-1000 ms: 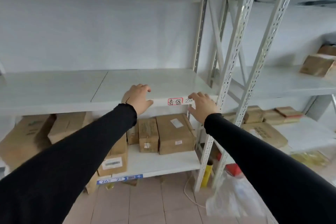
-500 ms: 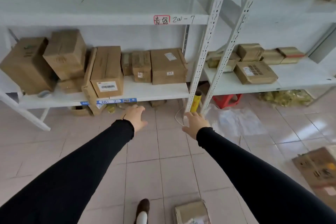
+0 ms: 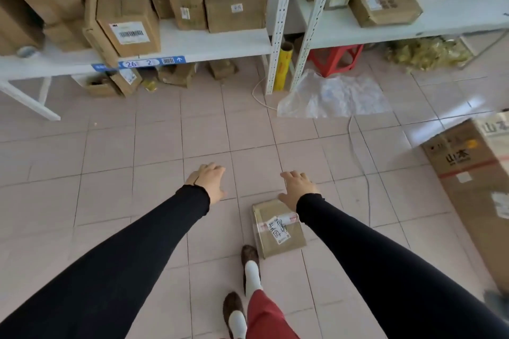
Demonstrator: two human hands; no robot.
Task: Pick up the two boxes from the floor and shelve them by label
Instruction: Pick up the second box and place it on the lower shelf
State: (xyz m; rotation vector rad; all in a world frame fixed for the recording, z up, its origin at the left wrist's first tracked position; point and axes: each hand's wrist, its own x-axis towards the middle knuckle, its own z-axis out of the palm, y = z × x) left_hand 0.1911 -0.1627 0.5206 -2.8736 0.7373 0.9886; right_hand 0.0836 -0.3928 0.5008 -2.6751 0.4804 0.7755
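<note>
Both hands, left hand [image 3: 208,181] and right hand [image 3: 298,188], are spread empty; the flat box [image 3: 278,228] under the right wrist may slip if grabbed one-sided.

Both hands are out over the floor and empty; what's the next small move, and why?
Probably lower both hands to the small labelled box by the feet. The right hand is above its far edge, the left hand off to its side; neither holds anything.

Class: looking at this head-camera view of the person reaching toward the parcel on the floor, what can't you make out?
- Small box, head view: handwritten label too small to read; right hand and sleeve cover its far corner.
- Large carton: cut by right edge.
- Second floor box: not identifiable.
</note>
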